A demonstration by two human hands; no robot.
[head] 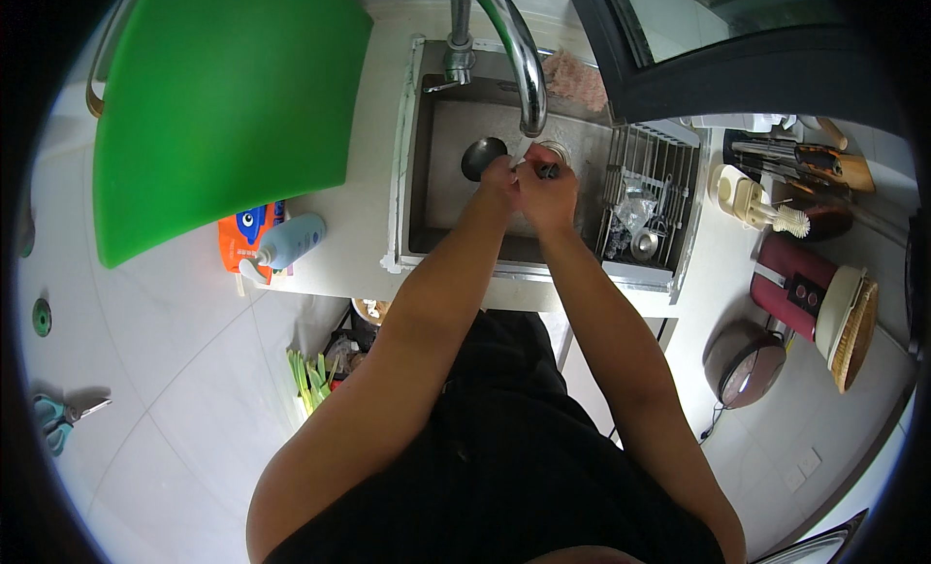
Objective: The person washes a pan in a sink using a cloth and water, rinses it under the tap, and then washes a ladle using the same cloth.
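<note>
Both of my hands meet over the steel sink [451,207], under the tap [534,91]. A thin stream of water [521,151] runs down between them. My left hand [500,177] is closed beside the dark round bowl of what looks like a ladle [481,159]. From the closed fist of my right hand [547,197] sticks out a black handle end [548,171]. It seems to belong to the same ladle, though my fingers hide the middle. Something reddish [540,154] shows just beyond my right hand; I cannot tell what it is.
A drying rack [654,146] with utensils spans the sink's right side. A pink cloth [574,80] lies behind the tap. Left stand a large green board [233,113] and a pump bottle [291,242]. An open window frame [727,76] juts in at upper right, above knives [800,160].
</note>
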